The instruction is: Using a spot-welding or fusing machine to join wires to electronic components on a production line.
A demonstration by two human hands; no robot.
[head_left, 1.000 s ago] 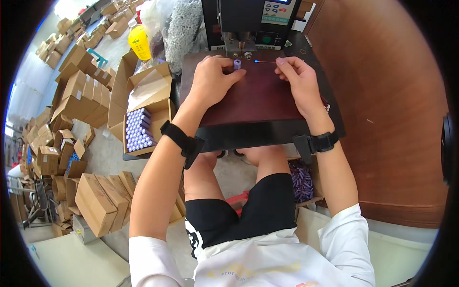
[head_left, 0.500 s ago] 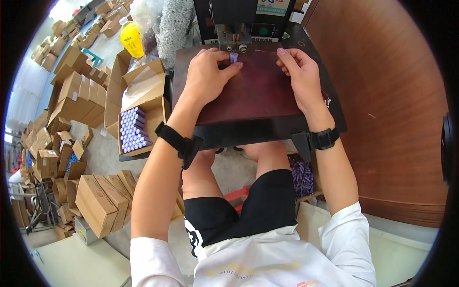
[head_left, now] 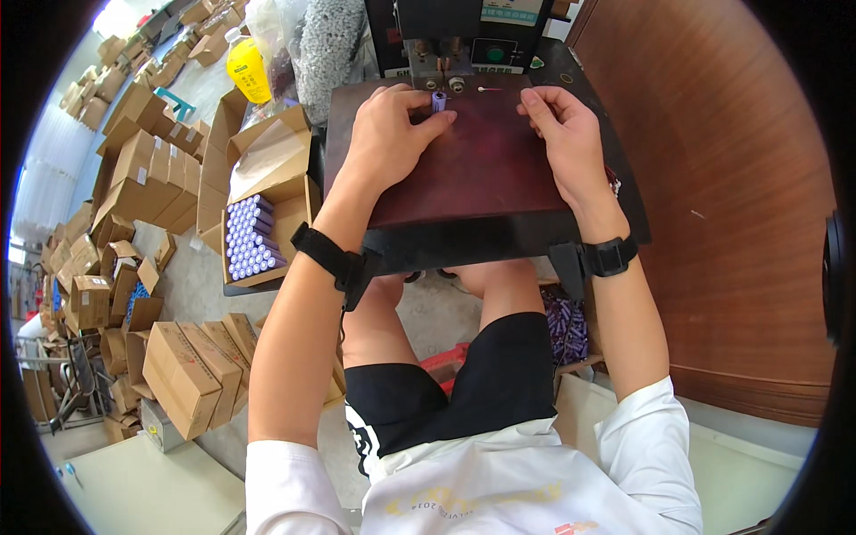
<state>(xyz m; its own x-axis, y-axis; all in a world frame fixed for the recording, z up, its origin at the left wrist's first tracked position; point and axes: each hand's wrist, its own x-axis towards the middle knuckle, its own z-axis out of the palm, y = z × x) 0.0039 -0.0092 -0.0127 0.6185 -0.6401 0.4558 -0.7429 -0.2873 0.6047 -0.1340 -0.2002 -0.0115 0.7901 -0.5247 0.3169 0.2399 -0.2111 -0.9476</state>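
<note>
Between the thumb and fingers of my left hand (head_left: 392, 129), a small purple cylindrical battery cell (head_left: 439, 103) is held upright. It sits just under the paired electrodes (head_left: 442, 71) of a black spot welder (head_left: 437, 22), on a dark red work plate (head_left: 473, 169). My right hand (head_left: 560, 125) is closed in a pinch at the plate's right side. A thin red lead with a pale tip (head_left: 487, 88) points from its fingertips toward the welder; the part nearest the fingers is too faint to make out.
At the left, an open cardboard box (head_left: 299, 209) holds rows of purple cells (head_left: 250, 236). Beyond stand bubble wrap (head_left: 328, 62) and a yellow jug (head_left: 247, 67). More purple cells (head_left: 566, 330) lie below the table at right. A brown wooden panel (head_left: 713, 205) rises at the right.
My right hand has shifted slightly, and the lead's pale tip now shows more plainly. My left hand keeps the cell near the electrodes. The whole view has shifted a little.
</note>
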